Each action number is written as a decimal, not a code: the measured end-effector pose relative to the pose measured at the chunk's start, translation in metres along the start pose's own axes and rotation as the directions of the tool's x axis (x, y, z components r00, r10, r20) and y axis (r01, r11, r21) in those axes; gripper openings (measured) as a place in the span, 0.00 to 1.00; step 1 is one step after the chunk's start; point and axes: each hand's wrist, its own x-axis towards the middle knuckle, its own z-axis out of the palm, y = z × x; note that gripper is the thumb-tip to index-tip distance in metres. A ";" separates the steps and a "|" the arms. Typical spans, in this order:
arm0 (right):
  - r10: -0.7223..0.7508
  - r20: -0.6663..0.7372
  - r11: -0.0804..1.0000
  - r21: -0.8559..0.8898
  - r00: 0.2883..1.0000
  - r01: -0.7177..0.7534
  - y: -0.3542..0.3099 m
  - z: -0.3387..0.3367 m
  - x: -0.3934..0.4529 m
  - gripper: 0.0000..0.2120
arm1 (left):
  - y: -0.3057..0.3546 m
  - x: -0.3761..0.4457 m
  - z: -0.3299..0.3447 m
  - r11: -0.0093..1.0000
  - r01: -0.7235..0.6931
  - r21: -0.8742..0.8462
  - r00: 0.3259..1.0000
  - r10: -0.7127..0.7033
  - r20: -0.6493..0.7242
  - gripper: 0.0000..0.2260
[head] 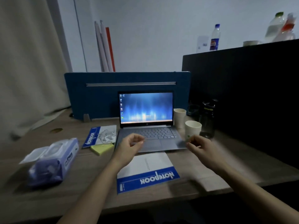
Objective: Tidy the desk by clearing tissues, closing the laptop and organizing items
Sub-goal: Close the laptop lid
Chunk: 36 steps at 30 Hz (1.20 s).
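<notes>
The laptop (146, 122) stood open; both hands (131, 145) hovered loosely curled, empty. Lowering its lid gently by both corners seemed best.

On the desk (242, 160) stand one open laptop (149, 126) at twelve o'clock, two paper cups (179, 118) (192, 130) at two, two notebooks (146, 172) (99, 135) at six and ten, one sticky-note pad (101, 148), one tissue pack (51, 162) at nine, and one dark bottle (207, 118).

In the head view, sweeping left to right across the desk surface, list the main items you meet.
Tissue pack → yellow sticky notes → laptop → front paper cup → dark bottle.
</notes>
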 end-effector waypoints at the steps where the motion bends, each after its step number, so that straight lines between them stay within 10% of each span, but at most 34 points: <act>1: -0.010 0.007 1.000 0.009 1.000 0.010 -0.006 0.005 0.015 0.04 | -0.004 0.008 -0.011 0.999 -0.001 0.046 1.000 0.002 -0.015 0.05; 22: -0.092 0.079 0.879 -0.462 0.993 0.118 -0.008 0.059 0.319 0.28 | -0.032 0.194 -0.092 0.953 -0.025 0.302 0.998 0.043 -0.051 0.17; 36: -0.134 0.091 0.706 -0.690 0.987 0.159 0.017 0.046 0.362 0.30 | 0.003 0.294 -0.077 0.555 -0.055 0.830 0.994 0.105 -0.005 0.24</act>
